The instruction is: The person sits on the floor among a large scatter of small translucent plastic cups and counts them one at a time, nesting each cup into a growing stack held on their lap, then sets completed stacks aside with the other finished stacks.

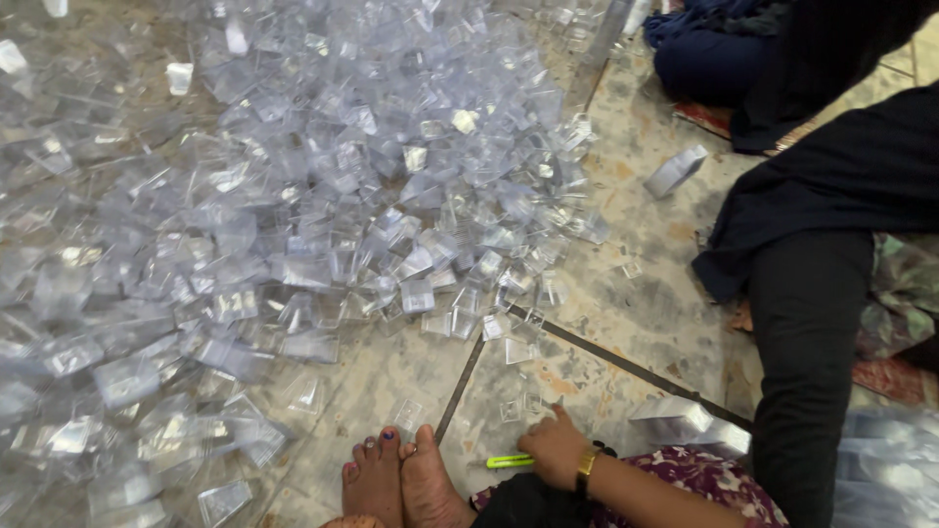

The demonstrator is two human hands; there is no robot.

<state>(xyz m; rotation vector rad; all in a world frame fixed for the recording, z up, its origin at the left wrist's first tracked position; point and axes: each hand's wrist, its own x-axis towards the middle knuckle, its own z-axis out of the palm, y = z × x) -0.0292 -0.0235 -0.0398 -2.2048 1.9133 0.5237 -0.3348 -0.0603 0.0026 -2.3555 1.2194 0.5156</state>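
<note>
A huge heap of clear plastic boxes [293, 196] covers the tiled floor [626, 303] from far left to centre, with another person's dark-trousered leg [807, 362] at the right. Near the bottom, beside two bare feet [401, 479], one hand [555, 448] with a gold bracelet [586, 463] rests fingers curled together on the floor, touching a yellow-green marker [509, 461]; which hand it is, I cannot tell.

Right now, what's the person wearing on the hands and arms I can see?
Only one hand shows, probably the right. A gold-coloured bangle circles its wrist beside a thin dark band. The forearm is bare; no sleeve shows. The other hand is out of view.
</note>
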